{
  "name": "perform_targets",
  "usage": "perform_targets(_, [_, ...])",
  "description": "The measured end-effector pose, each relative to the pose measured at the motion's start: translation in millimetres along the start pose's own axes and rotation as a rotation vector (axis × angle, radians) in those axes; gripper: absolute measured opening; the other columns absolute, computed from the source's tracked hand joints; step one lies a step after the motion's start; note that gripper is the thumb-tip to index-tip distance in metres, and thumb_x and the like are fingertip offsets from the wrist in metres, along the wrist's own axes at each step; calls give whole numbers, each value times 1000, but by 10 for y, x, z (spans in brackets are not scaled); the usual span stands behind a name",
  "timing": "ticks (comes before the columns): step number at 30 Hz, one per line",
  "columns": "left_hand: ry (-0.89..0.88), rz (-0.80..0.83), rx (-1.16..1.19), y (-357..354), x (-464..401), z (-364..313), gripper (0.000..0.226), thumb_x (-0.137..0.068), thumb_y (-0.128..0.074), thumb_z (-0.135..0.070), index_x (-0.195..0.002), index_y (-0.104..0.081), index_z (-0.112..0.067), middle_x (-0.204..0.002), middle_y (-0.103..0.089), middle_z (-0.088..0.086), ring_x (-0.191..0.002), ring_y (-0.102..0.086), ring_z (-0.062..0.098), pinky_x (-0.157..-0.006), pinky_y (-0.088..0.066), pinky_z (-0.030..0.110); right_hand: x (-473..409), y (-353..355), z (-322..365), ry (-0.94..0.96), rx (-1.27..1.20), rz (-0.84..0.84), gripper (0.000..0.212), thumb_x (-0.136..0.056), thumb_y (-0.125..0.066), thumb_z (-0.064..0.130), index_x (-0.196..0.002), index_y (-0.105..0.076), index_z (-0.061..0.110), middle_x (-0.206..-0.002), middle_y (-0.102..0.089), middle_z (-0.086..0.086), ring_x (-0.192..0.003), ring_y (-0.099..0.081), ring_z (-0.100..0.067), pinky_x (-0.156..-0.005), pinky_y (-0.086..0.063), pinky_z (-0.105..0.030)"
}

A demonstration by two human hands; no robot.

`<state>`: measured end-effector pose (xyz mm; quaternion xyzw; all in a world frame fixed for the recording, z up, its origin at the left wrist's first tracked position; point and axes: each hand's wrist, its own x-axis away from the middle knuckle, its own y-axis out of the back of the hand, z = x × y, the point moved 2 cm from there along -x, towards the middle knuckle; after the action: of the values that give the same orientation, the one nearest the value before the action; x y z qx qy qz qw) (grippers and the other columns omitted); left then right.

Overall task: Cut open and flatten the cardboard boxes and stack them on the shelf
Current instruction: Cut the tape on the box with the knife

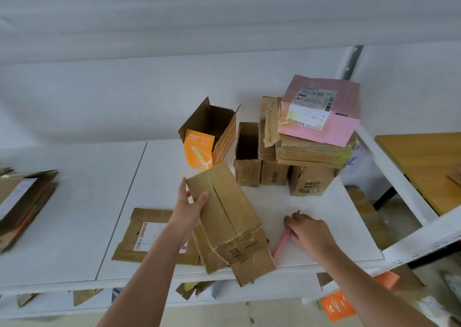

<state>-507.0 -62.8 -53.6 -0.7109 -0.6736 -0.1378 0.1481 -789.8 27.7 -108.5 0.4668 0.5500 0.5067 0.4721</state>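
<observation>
My left hand grips the far left edge of a long brown cardboard box that lies tilted on the white shelf, its taped near end over the shelf's front edge. A flattened brown box with a label lies under it on the left. My right hand rests on the shelf to the right of the box, fingers curled over a pink cutter, whose dark tip shows past the fingers.
At the back stand an open orange box, several brown boxes and a pink box on top of them. Flattened cardboard is stacked at the left. A wooden table is at the right. Cardboard scraps lie below the shelf.
</observation>
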Motion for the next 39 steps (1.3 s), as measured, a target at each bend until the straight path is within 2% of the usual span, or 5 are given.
perform_targets(3, [-34, -25, -123, -123, -54, -13, 83, -93, -64, -24, -155, -10, -35, -153, -33, 4, -132, -45, 30, -102, -46, 57, 1, 131, -85, -2, -118, -231, 32, -57, -88, 8, -77, -63, 13, -64, -57, 1, -51, -58, -18, -35, -21, -17])
perform_targets(8, [-69, -43, -251, -418, -59, -19, 79, -93, -66, -23, -153, -16, -35, -149, -31, 5, -132, -41, 28, -105, -44, 52, -102, 462, -11, -50, -414, -570, 14, -78, -70, -3, -79, -58, 3, -61, -56, -1, -46, -51, -16, -35, -41, -29])
perform_targets(17, [-29, -6, -171, -420, -48, 24, 79, -91, -68, -21, -151, -19, -40, -150, -33, 4, -126, -47, 30, -97, -51, 55, -634, 943, 553, -180, -1462, -529, 17, -95, -53, -2, -87, -49, 12, -65, -59, -4, -58, -61, -17, -67, -60, -44])
perform_targets(29, [-77, 27, -214, -467, 36, 99, 74, -98, -56, -34, -153, -8, -44, -151, -25, 2, -118, -39, 17, -96, -46, 34, -954, 676, 757, -162, -1196, -392, 9, -97, -59, 10, -99, -57, 2, -93, -67, -4, -74, -65, 1, -63, -55, -20])
perform_targets(39, [-128, 22, -191, -541, 134, 161, 61, -105, -36, -39, -154, 0, -41, -157, -19, 0, -139, -32, 20, -114, -35, 45, -982, 604, 788, -78, -1057, -398, 7, -97, -58, 6, -99, -56, 0, -91, -62, 6, -82, -62, 12, -59, -46, -6])
